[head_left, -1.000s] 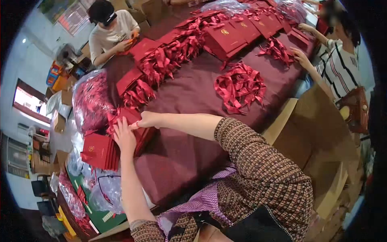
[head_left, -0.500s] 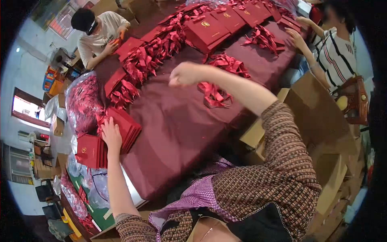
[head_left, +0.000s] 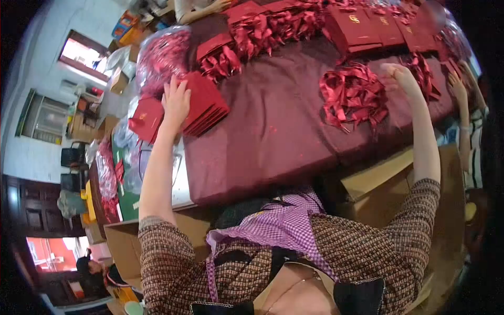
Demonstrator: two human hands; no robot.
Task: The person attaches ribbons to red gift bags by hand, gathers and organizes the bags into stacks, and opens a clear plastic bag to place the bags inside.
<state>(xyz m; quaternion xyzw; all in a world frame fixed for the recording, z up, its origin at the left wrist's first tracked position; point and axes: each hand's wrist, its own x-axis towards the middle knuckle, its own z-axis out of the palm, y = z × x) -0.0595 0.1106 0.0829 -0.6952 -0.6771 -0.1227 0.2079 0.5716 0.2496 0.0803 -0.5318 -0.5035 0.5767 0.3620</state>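
My left hand [head_left: 176, 102] rests on a leaning stack of red paper gift bags [head_left: 207, 105] at the left of the cloth-covered table, its fingers spread over their edges. Left of that hand stand more red bags [head_left: 147, 118] with a gold emblem. My right hand [head_left: 401, 79] is raised at the table's right side, just beyond a heap of loose red ribbon loops [head_left: 352, 97]. Its fingers are curled in and slightly blurred; whatever they hold, if anything, does not show.
Red bags with gold emblems [head_left: 357, 29] and bunches of ribbon [head_left: 278, 31] line the far side. A clear plastic sack [head_left: 163, 58] of red ribbon stands at the left. Open cardboard boxes [head_left: 378, 178] flank me. Another person's hand [head_left: 457, 86] is at the right edge.
The view has turned, so the table sits higher and further right. My right arm has swung out to the right, past the ribbon heap. My left hand stays on the bag stack.
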